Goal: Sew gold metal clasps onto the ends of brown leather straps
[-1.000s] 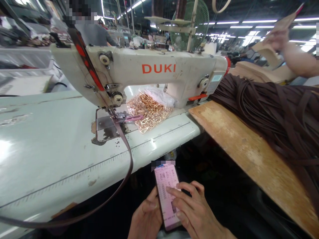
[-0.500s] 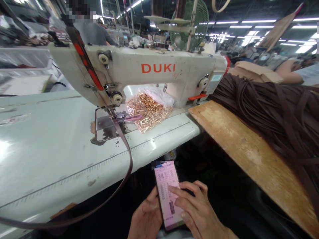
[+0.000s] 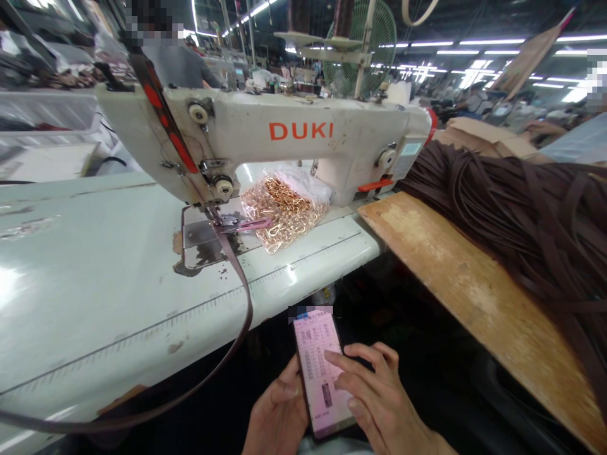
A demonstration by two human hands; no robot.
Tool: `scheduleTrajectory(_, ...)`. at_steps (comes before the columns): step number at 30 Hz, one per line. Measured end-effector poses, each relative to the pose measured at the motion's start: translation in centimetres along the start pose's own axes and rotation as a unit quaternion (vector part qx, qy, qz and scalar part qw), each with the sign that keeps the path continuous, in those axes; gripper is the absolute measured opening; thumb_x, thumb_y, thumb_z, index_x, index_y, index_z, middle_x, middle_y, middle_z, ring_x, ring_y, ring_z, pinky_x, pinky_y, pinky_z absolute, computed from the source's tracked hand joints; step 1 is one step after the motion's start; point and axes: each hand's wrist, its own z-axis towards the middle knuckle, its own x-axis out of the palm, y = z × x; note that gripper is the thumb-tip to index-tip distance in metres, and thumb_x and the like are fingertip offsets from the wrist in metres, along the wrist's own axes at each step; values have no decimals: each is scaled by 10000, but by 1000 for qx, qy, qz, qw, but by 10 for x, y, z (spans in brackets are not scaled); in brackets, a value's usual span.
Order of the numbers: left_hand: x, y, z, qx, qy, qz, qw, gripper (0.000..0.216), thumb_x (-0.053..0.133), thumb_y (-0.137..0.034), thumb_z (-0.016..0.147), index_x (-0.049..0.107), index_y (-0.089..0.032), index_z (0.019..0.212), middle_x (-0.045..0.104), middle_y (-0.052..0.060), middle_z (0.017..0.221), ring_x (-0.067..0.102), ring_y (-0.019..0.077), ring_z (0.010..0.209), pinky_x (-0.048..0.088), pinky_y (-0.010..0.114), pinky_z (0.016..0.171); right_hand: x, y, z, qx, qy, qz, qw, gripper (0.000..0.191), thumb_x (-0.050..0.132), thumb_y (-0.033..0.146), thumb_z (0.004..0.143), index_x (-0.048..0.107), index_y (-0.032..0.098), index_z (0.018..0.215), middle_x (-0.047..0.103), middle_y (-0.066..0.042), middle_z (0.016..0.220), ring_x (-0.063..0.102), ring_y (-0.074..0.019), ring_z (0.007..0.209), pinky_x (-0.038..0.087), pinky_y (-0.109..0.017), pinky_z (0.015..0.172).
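A smartphone (image 3: 320, 404) lies tilted in my left hand (image 3: 279, 407), whose fingers wrap its left edge and back. Its lit pinkish screen shows a form with a table and a small dark picture. Over the right side of the screen is my right hand (image 3: 379, 392), fingers apart and holding nothing, index fingertip at the table. Beyond the hands, a brown strap (image 3: 241, 284) runs from under the needle of a sewing machine (image 3: 303, 126) and loops off the table's front edge. Pink-handled thread snips (image 3: 253, 224) rest beside the presser foot.
A clear bag of gold-coloured metal clasps (image 3: 284, 208) sits under the machine arm. To the right, a wooden board (image 3: 450, 291) adjoins a heap of brown straps (image 3: 516, 215). Cardboard (image 3: 493, 136) and a co-worker's light blue clothing (image 3: 578, 142) show behind.
My right hand has shifted slightly right and up over the phone screen. The co-worker's arm at the far right has moved, and more light blue clothing shows. The phone stays in my left hand.
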Motion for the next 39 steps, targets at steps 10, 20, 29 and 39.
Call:
scheduleTrajectory(10, 2, -2, 1, -7, -10, 2, 1000, 504, 470, -185, 744, 608, -163, 1227, 658, 105, 1127, 535, 319, 1151, 345, 477, 1006, 3, -1, 0, 9, -4, 2, 1000, 212, 391, 240, 976, 591, 182, 1016, 544, -49, 1337, 425, -268, 1175, 257, -429, 947)
scheduleTrajectory(20, -2, -1, 1, -1, 4, -10, 1000, 516, 457, -167, 742, 603, -166, 1237, 661, 107, 1117, 549, 310, 1137, 341, 475, 1004, 16, 5, 3, 18, -77, 58, 995, 286, 318, 286, 1015, 577, 176, 960, 618, -67, 1232, 458, -250, 1115, 236, -418, 920)
scheduleTrajectory(29, -7, -1, 3, -4, 13, -12, 1000, 512, 459, -172, 762, 588, -169, 1258, 652, 108, 1142, 508, 307, 1182, 323, 467, 1016, 20, 5, 5, 20, -97, 40, 994, 340, 293, 303, 1017, 594, 181, 913, 652, -75, 1164, 486, -246, 1074, 249, -408, 907)
scheduleTrajectory(39, -18, 0, 1, -18, 35, -6, 999, 527, 474, -170, 777, 557, -194, 1297, 641, 91, 1163, 498, 297, 1192, 323, 435, 1020, 23, 5, 6, 15, -103, 45, 994, 336, 299, 299, 1015, 594, 177, 911, 648, -71, 1171, 482, -246, 1080, 242, -406, 913)
